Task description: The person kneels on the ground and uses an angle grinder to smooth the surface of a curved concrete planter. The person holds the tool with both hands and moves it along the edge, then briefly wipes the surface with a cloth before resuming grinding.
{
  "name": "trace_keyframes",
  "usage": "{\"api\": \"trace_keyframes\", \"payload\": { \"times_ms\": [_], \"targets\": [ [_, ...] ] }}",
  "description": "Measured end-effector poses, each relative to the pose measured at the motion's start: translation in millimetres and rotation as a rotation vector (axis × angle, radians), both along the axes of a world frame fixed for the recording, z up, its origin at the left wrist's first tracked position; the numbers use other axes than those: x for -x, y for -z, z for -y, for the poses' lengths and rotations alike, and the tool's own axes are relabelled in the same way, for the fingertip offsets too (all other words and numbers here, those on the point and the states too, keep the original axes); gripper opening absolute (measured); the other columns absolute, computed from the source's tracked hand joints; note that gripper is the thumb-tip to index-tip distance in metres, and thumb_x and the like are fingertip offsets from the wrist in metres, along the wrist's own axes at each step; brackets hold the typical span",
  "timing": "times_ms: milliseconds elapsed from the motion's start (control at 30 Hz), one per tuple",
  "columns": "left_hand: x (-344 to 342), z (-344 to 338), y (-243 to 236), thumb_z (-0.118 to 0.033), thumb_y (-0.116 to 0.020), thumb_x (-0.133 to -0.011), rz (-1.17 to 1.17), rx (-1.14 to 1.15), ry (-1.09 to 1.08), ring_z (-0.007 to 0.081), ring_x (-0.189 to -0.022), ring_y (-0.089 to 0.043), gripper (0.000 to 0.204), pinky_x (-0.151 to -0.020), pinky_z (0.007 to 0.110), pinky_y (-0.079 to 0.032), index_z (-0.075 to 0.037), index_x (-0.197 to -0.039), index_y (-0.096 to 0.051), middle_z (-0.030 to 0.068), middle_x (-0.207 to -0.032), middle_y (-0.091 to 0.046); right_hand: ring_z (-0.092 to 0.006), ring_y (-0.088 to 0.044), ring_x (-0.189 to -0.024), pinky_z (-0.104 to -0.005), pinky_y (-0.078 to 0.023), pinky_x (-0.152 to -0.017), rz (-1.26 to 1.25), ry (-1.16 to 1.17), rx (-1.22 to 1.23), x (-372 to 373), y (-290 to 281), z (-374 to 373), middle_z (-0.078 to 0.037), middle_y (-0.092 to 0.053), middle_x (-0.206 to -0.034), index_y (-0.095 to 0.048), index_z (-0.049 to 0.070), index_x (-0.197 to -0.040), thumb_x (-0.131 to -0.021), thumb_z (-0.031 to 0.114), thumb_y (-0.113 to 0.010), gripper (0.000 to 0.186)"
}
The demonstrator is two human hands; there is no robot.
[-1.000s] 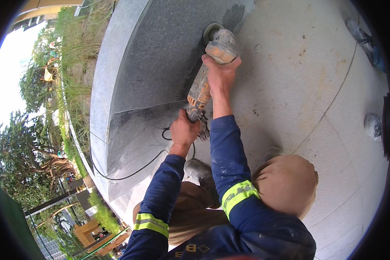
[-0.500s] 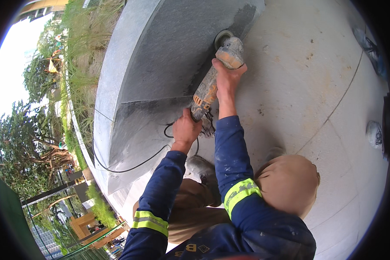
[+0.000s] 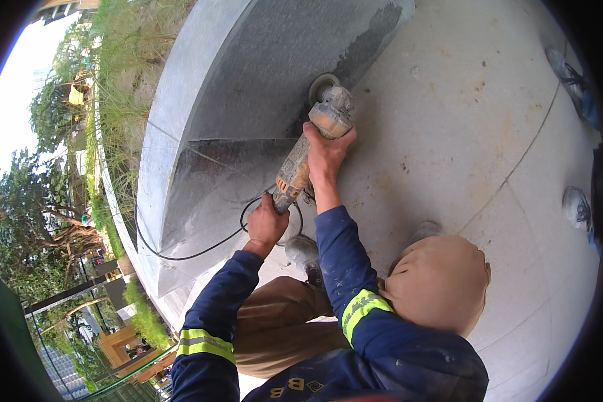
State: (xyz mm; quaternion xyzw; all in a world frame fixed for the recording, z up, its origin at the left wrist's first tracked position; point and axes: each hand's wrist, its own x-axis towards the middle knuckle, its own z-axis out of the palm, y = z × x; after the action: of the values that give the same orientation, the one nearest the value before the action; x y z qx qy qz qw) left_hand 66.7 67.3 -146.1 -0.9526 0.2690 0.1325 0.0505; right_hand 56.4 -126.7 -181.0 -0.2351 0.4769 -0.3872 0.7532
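Note:
An angle grinder (image 3: pixel 295 164), orange and grey under a coat of dust, slants up and to the right between my hands. My left hand (image 3: pixel 268 220) is wrapped round its rear end, where the black cord leaves. Just behind the gear head, my right hand (image 3: pixel 328 153) grips the body, thumb on the upper left side. The round disc (image 3: pixel 323 88) at the front lies against or very close to the grey stone face (image 3: pixel 261 80) of a curved wall; contact cannot be made out. A darker patch (image 3: pixel 368 48) marks that face beyond the disc.
A black cord (image 3: pixel 187 257) loops over the wall's lower part. Pale dusty floor (image 3: pixel 449 134) stretches to the right, with a dark joint line. My shoe (image 3: pixel 303 251) stands by the wall's foot. Another person's shoes (image 3: pixel 576 206) are at the far right. Grasses (image 3: pixel 130 87) grow behind the wall.
The grinder and both my hands have moved left and nearer to me along the wall face. Both hands keep their hold.

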Motion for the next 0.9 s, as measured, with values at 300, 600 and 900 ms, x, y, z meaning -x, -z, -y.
{"api": "trace_keyframes", "payload": {
  "times_ms": [300,600,900],
  "targets": [
    [0,4,-9,-0.024,-0.072,-0.076,0.018,0.01,0.059,0.0437,-0.07,-0.066,0.038,-0.063,0.053,-0.052,-0.003,-0.1,-0.05,0.0223,-0.076,-0.068,-0.0287,-0.052,-0.12,-0.0397,-0.041,-0.105,0.043,0.02,-0.059,0,-4,3,-0.022,-0.048,-0.13,-0.022,-0.006,-0.143,-0.079,0.013,-0.08,0.088],
    [0,7,-12,-0.026,-0.072,-0.078,-0.01,0.022,0.028,0.0445,-0.074,-0.067,0.041,-0.067,0.054,-0.052,-0.003,-0.103,-0.05,0.0233,-0.079,-0.069,-0.0293,-0.052,-0.121,-0.0403,-0.041,-0.105,0.015,-0.009,-0.033,-2,-9,4,-0.023,-0.047,-0.132,-0.02,-0.006,-0.144,-0.078,0.015,-0.081,0.092],
    [1,12,-9,-0.023,-0.069,-0.077,-0.011,0.045,0.017,0.0467,-0.075,-0.066,0.036,-0.067,0.056,-0.052,-0.002,-0.101,-0.052,0.0261,-0.078,-0.068,-0.0305,-0.05,-0.123,-0.0408,-0.041,-0.106,0.016,-0.035,-0.003,-2,-1,6,-0.023,-0.047,-0.132,-0.02,-0.006,-0.143,-0.079,0.017,-0.082,0.092]
  ]
}}
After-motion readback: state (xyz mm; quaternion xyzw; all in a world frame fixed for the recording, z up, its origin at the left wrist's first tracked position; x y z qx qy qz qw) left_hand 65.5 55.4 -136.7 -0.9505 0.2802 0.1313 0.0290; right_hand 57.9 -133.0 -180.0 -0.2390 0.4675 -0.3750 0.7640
